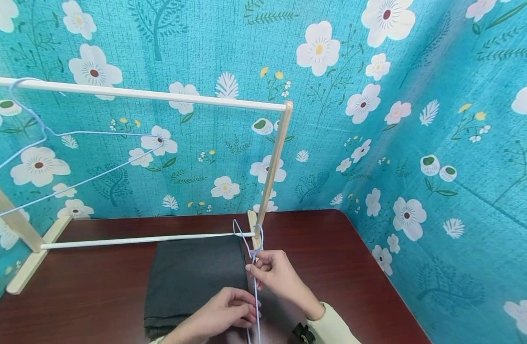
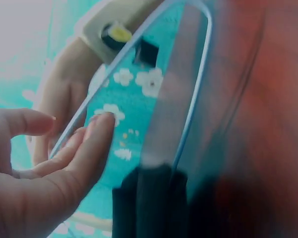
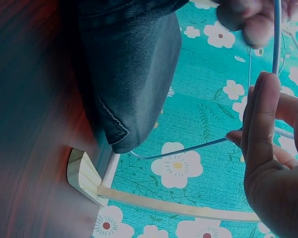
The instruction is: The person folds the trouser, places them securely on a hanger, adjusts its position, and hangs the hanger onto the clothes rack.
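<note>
My right hand [image 1: 278, 277] pinches a light blue wire clothes hanger [image 1: 257, 308] near its neck, with the hook above the fingers. The hanger stands edge-on towards the head camera. Lower down, my left hand [image 1: 229, 308] is beside the wire, over the edge of a folded black garment [image 1: 194, 272]. In the left wrist view, the thumb and fingers [image 2: 97, 134] of the left hand are apart, near the hanger wire [image 2: 192, 99]. Stitching shows on the dark garment [image 3: 134, 74] in the right wrist view; its kind is not plain.
A wooden rack with a white top bar [image 1: 160, 95] and a white lower bar [image 1: 117, 242] stands behind the garment. From the top bar hangs another blue hanger [image 1: 110, 133]. Below is a dark red-brown table [image 1: 323, 248]; flowered teal cloth [image 1: 340, 157] covers the walls.
</note>
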Available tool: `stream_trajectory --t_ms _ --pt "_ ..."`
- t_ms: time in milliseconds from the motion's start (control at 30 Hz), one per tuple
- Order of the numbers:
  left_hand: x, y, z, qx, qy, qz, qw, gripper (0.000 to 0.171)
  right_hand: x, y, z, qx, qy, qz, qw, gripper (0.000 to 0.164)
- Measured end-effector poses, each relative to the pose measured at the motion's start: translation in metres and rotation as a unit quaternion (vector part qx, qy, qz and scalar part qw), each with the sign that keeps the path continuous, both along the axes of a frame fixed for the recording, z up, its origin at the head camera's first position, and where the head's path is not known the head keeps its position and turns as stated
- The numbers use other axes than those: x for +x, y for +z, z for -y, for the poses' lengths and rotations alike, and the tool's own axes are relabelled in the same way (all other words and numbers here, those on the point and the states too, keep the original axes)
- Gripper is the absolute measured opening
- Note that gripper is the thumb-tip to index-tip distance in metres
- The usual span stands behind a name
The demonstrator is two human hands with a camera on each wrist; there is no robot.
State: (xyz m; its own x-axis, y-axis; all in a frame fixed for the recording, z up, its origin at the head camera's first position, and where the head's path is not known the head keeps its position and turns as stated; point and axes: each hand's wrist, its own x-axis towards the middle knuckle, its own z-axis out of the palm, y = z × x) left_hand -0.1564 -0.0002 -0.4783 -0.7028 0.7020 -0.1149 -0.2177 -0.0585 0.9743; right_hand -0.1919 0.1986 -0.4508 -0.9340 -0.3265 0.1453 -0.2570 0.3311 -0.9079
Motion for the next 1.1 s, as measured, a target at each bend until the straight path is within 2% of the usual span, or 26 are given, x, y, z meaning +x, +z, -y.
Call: stream_trajectory --t_ms 100,233,333,467,600,733,1100 --pt "0.006 0.001 -0.004 0.044 -0.005 0.017 0.9989 0.029 -0.002 0.003 0.0 -0.001 0.008 -0.001 1.0 0.016" --pt "0.011 -0.002 -0.008 0.074 0.014 0.025 0.9968 0.032 -0.005 0.007 0.0 -0.005 0.018 -0.009 1.0 0.006" --pt "0.011 -0.003 -0.009 0.09 0.023 0.009 0.9957 0.035 -0.008 0.011 -0.001 -0.01 0.022 -0.017 1.0 0.007" --pt "0.01 0.002 -0.01 0.102 0.032 -0.02 0.9941 0.038 -0.013 0.017 -0.001 -0.012 0.017 -0.034 0.999 0.012" --pt "0.008 0.011 -0.01 0.09 0.046 -0.041 0.994 0.038 -0.017 0.025 0.001 -0.009 0.014 -0.054 0.998 0.021" --pt "0.005 0.023 -0.009 0.08 0.056 -0.073 0.9926 0.037 -0.019 0.036 0.003 -0.009 0.015 -0.07 0.997 0.022" --pt "-0.007 0.063 -0.002 0.078 0.073 -0.133 0.9854 0.037 -0.03 0.083 0.014 -0.02 0.017 -0.099 0.995 0.023"
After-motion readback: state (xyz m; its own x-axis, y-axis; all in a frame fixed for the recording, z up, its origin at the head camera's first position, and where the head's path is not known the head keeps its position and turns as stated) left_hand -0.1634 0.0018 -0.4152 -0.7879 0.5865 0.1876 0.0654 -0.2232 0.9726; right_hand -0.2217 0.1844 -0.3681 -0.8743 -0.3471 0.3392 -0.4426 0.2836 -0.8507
